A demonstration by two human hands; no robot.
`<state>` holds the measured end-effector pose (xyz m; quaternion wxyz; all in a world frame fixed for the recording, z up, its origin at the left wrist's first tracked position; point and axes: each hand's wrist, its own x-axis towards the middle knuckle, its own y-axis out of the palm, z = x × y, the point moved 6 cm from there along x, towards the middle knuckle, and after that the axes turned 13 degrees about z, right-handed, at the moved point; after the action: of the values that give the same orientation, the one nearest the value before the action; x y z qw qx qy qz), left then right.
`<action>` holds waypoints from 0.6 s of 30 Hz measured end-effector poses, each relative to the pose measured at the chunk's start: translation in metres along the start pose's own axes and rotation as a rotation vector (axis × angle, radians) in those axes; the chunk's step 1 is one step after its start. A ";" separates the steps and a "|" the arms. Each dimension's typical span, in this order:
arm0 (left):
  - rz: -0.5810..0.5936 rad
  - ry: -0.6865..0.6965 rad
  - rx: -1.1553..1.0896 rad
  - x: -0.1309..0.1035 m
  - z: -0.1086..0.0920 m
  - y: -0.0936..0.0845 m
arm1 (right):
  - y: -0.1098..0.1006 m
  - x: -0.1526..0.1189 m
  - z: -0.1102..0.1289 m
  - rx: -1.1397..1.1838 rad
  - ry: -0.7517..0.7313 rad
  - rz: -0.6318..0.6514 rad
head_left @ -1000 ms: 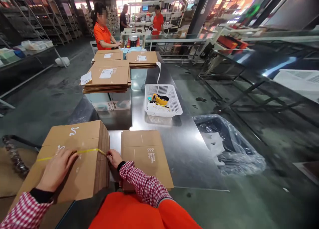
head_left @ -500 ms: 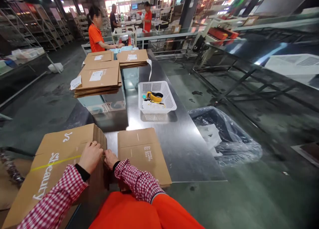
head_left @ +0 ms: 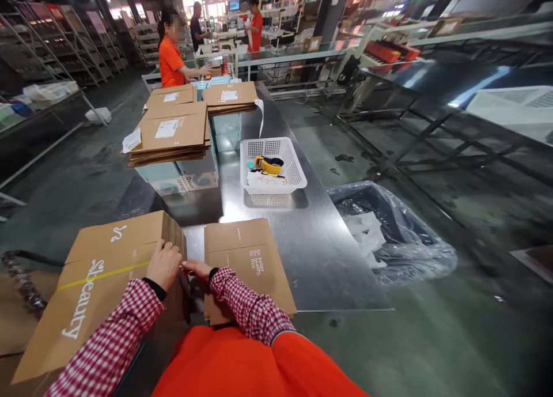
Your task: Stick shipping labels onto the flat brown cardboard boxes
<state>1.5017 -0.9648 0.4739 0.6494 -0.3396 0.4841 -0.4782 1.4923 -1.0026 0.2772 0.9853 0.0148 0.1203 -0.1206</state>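
A thick bundle of flat cardboard boxes [head_left: 116, 293], printed "Sbeauty", stands at the near left with a yellow strap [head_left: 101, 275] across it. My left hand [head_left: 165, 265] lies on the bundle's right edge, its fingers curled over where the strap runs beneath them. Touching the bundle's side, close by the left fingertips, my right hand [head_left: 197, 269] is closed in a pinch; what it holds is hidden. Under my right forearm lies a lower pile of flat boxes [head_left: 242, 241] with white print.
A white basket [head_left: 296, 169] holds a yellow tape dispenser [head_left: 270, 165] on the metal table [head_left: 328, 259]. Beyond are stacked light-blue boxes [head_left: 196, 175] topped with flat cardboard [head_left: 173, 126]. A plastic-lined bin [head_left: 406, 253] stands right. Co-workers are farther back.
Both hands have shifted slightly right, staying at the bundle's edge. The bundle's near left corner appears a little higher and farther right. The view has moved slightly.
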 end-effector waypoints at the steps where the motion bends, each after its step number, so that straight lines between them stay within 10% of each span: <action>1: -0.002 0.000 -0.002 0.000 0.000 0.000 | 0.000 0.000 -0.001 0.012 0.004 0.025; 18: -0.047 -0.003 -0.134 -0.002 0.002 -0.003 | -0.015 -0.002 0.034 -0.508 0.178 -0.088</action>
<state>1.5023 -0.9639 0.4783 0.6144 -0.3945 0.5058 -0.4593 1.4946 -1.0184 0.3111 0.9368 -0.2274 0.2334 -0.1275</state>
